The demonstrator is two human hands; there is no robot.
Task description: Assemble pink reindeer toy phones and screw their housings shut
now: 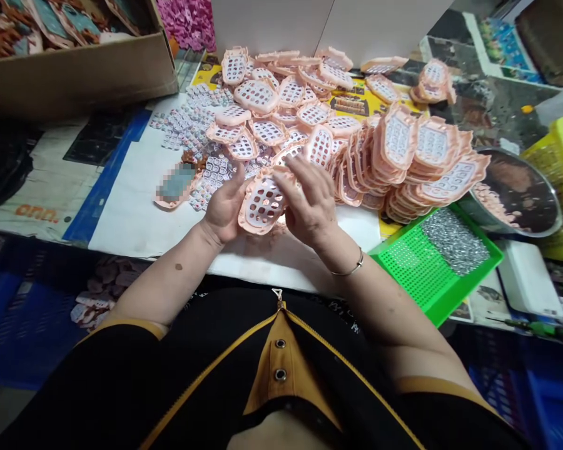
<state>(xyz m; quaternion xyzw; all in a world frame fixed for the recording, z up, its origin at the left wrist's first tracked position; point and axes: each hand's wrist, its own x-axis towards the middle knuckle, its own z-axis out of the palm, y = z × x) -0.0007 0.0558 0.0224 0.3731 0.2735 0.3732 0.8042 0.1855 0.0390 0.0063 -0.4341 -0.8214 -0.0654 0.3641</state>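
Left of the green tray [401, 255], the left hand [224, 207] grips the pink shell [261, 205], seemingly steadying it; the right hand [312, 205] curls over its rim, pinching what, I can't tell. Stacked shells [396, 139] lean beyond the tray, presumably saving space.

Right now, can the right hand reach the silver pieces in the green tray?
Probably yes: nothing covers the silver pieces, and the green tray sits beside the right forearm; the right hand is at the peach shell.

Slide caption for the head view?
Left hand holding a perforated peach shell, right hand at its upper edge; stacked shells and a green basket of small metal parts to the right.
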